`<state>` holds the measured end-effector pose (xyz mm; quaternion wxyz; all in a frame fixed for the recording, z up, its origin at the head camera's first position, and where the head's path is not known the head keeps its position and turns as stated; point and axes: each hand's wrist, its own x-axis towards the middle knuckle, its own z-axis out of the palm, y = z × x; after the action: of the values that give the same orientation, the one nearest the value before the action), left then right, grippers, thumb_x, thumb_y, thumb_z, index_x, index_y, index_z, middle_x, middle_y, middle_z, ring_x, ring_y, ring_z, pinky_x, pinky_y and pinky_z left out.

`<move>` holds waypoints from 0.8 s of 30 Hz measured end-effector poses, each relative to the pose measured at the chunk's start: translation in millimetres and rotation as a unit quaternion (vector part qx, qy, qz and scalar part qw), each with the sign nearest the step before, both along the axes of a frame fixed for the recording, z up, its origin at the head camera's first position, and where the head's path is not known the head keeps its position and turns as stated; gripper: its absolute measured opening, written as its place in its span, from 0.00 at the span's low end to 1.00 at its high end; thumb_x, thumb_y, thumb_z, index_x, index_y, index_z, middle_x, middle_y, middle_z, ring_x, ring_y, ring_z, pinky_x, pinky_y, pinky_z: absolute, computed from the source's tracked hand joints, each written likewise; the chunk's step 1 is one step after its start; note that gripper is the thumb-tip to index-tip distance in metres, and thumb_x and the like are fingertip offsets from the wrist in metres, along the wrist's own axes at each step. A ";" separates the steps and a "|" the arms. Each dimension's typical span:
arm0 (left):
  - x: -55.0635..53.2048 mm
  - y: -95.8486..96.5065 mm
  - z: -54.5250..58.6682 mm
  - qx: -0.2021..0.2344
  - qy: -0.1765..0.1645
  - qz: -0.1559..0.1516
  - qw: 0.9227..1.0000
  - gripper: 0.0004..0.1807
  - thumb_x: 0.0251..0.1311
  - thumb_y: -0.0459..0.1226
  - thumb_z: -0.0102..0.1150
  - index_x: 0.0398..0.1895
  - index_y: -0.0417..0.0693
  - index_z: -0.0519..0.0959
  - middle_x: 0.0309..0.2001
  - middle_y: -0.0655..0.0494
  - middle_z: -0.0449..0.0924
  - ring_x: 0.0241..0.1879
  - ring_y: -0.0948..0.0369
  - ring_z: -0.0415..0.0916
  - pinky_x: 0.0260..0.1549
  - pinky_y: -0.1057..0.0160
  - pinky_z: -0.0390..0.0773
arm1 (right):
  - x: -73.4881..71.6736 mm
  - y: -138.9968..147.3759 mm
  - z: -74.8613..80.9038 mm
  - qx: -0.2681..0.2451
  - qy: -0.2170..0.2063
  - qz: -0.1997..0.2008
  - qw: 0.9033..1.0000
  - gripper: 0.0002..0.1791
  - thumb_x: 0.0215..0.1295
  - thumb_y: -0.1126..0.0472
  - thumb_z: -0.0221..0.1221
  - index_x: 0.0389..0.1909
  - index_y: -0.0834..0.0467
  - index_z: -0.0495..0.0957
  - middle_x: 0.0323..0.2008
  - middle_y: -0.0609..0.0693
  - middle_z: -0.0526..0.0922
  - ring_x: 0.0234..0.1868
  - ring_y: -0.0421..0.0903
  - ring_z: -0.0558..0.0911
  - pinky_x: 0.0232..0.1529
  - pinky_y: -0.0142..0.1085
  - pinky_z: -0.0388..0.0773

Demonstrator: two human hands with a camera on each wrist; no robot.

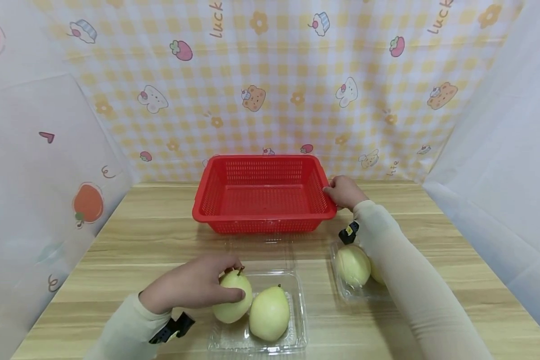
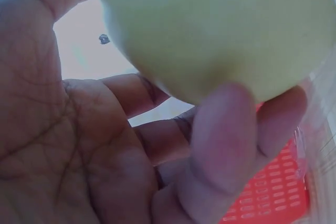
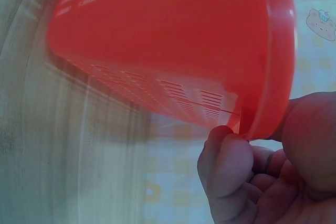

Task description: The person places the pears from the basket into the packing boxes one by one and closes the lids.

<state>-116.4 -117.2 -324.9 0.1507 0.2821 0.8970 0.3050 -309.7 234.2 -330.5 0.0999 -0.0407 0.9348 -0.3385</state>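
My left hand [image 1: 198, 282] grips a pale yellow-green pear [image 1: 232, 296] by its sides, over the left part of a clear plastic clamshell box [image 1: 299, 320]. In the left wrist view, fingers and thumb curl round the held pear [image 2: 210, 30]. A second pear [image 1: 270, 315] sits in the box, right beside the first. My right hand [image 1: 345, 192] pinches the right rim of a red plastic basket [image 1: 264, 217], thumb on the inner side. The right wrist view shows the fingers curled under the rim of the basket [image 3: 173, 40]. Nothing lies inside the basket.
Another clear box [image 1: 347, 294] with pears [image 1: 353, 265] stands on the right, partly hidden beneath my right forearm. The wooden table [image 1: 148, 235] meets a checked curtain [image 1: 279, 125] behind the basket. White cloth hangs at both sides.
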 end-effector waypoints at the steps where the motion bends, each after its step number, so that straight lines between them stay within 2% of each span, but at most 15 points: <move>1: 1.1 0.4 -0.1 0.002 -0.002 0.000 1.000 0.14 0.53 0.48 0.69 0.39 0.56 0.79 0.30 0.66 0.75 0.30 0.65 0.72 0.26 0.64 0.72 | -0.1 0.0 -0.1 0.000 -0.001 0.000 1.000 0.14 0.76 0.60 0.50 0.42 0.70 0.74 0.32 0.60 0.82 0.26 0.46 0.84 0.30 0.38 0.83; 16: 7.7 4.2 -6.7 -0.014 0.003 0.014 1.000 0.15 0.53 0.51 0.68 0.41 0.56 0.81 0.31 0.69 0.77 0.31 0.66 0.72 0.28 0.64 0.72 | -0.2 -1.9 -0.6 0.001 -0.004 0.000 1.000 0.14 0.76 0.60 0.50 0.41 0.70 0.74 0.31 0.59 0.82 0.25 0.45 0.84 0.29 0.37 0.83; 21: 5.6 3.9 -10.1 -0.022 0.012 0.005 1.000 0.13 0.52 0.47 0.68 0.38 0.53 0.81 0.31 0.64 0.77 0.31 0.64 0.71 0.30 0.63 0.72 | 0.3 -2.3 0.1 -0.005 -0.006 -0.003 1.000 0.14 0.76 0.60 0.50 0.41 0.70 0.75 0.31 0.59 0.82 0.25 0.45 0.84 0.29 0.37 0.83; 24: 3.8 2.1 -12.9 -0.015 0.007 0.003 1.000 0.12 0.53 0.45 0.68 0.38 0.51 0.81 0.32 0.62 0.78 0.31 0.63 0.72 0.30 0.62 0.73 | -0.2 -1.8 0.2 -0.009 -0.010 -0.004 1.000 0.14 0.76 0.60 0.50 0.41 0.69 0.74 0.31 0.59 0.83 0.24 0.45 0.85 0.29 0.37 0.83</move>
<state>-112.6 -115.0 -337.8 0.1478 0.2794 0.9034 0.2898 -309.9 232.4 -330.3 0.1078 -0.0340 0.9309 -0.3473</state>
